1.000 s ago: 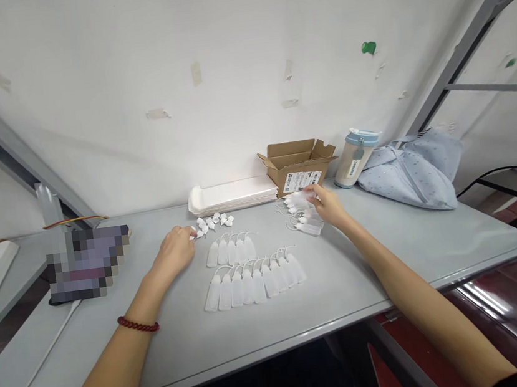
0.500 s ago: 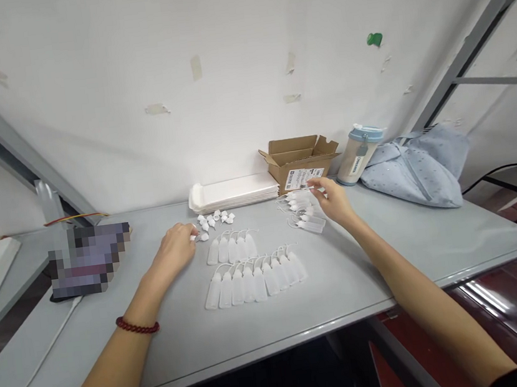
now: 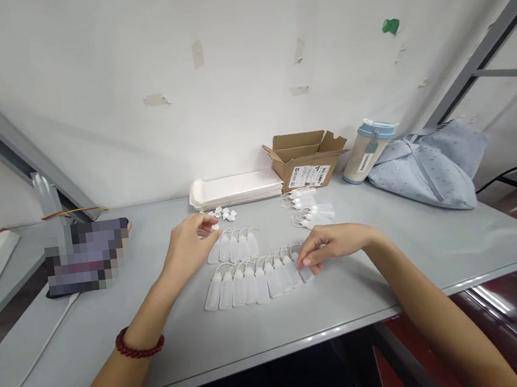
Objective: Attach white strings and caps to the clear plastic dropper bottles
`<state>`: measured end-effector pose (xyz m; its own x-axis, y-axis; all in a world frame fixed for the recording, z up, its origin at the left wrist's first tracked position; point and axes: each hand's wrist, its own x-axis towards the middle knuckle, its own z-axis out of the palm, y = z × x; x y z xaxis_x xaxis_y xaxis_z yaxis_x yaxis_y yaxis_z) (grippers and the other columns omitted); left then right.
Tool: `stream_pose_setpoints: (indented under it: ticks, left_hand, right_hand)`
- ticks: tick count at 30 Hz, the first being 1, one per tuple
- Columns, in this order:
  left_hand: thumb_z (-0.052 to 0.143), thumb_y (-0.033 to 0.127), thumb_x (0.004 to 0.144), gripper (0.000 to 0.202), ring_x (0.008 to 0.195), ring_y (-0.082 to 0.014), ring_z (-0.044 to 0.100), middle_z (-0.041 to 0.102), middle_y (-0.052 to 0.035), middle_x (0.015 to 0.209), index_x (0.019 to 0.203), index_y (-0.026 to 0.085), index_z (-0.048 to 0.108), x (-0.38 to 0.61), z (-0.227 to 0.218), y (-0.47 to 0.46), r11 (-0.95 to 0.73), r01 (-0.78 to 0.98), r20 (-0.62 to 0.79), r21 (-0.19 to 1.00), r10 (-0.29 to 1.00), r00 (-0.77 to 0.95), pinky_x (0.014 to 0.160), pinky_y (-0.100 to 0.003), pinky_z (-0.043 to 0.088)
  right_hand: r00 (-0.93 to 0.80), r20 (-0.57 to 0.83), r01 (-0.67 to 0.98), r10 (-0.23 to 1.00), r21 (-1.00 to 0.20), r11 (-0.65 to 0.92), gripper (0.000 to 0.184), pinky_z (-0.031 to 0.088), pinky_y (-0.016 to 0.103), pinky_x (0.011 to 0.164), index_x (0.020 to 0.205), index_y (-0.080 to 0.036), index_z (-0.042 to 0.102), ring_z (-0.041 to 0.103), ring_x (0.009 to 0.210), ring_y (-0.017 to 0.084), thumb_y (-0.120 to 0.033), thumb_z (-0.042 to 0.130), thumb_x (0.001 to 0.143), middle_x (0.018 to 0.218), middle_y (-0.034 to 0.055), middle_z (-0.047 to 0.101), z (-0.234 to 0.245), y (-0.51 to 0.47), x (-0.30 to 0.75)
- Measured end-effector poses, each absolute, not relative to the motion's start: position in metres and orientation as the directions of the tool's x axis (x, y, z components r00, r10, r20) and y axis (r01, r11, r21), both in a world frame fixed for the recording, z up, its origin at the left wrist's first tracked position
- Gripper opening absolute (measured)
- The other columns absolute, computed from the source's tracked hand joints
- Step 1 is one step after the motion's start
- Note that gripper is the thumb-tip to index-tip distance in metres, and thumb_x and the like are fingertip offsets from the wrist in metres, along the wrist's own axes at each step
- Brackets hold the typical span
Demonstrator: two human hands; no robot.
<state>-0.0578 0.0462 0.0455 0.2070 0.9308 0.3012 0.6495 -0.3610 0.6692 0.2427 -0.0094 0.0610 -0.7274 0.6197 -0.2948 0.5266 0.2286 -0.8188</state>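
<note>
Left hand (image 3: 186, 247), left of centre: fingers closed on a white cap (image 3: 215, 227). Right hand (image 3: 339, 240), right of centre: fingers on the end bottle (image 3: 307, 276) of the front row (image 3: 250, 287), grip not determinable. Shorter back row (image 3: 234, 248) just above it on the grey bench (image 3: 188, 353). Open carton (image 3: 308, 176), upper right of centre, beside stacked white trays (image 3: 239, 188)

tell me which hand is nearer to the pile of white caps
Left. The left hand is at the near left edge of the pile of white caps; the right hand is farther off, at the right end of the front row of translucent plastic bottles.
</note>
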Motion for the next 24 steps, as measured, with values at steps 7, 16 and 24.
stream_pose_setpoints:
  ticks: [7,16,24]
  left_hand:
    - [0.066,0.040,0.071,0.034,0.087,-0.0219,0.062,0.070,-0.0069,0.092,0.094,0.014,0.065,-0.088,0.068,0.056,-0.144,0.635,0.222,0.759,0.974,-0.043,0.082,-0.033,0.048]
    - [0.065,0.038,0.073,0.040,0.097,-0.0243,0.061,0.069,-0.0106,0.103,0.102,0.011,0.064,-0.111,0.068,0.066,-0.046,0.715,0.058,0.697,0.998,0.008,0.087,-0.033,0.044]
    - [0.065,0.033,0.067,0.033,0.094,-0.0270,0.064,0.071,-0.0129,0.098,0.091,0.011,0.065,-0.110,0.053,0.076,-0.059,0.730,0.024,0.681,0.998,0.059,0.084,-0.034,0.046]
  right_hand:
    - [-0.630,-0.526,0.660,0.571,-0.750,0.038,0.040,0.042,0.019,0.046,0.112,-0.013,0.067,0.056,0.052,0.008,-0.042,0.055,0.087,0.077,0.0056,0.067,0.058,-0.006,0.248]
    - [-0.609,-0.425,0.619,0.669,-0.783,0.066,0.029,0.045,0.020,0.053,0.099,-0.015,0.068,0.060,0.057,0.009,-0.038,0.053,0.088,0.073,0.0030,0.064,0.056,-0.005,0.249]
    - [-0.541,-0.208,0.486,0.815,-0.868,0.101,0.022,0.048,0.023,0.060,0.093,-0.017,0.065,0.063,0.067,0.011,-0.036,0.058,0.086,0.080,0.0023,0.064,0.060,-0.005,0.245]
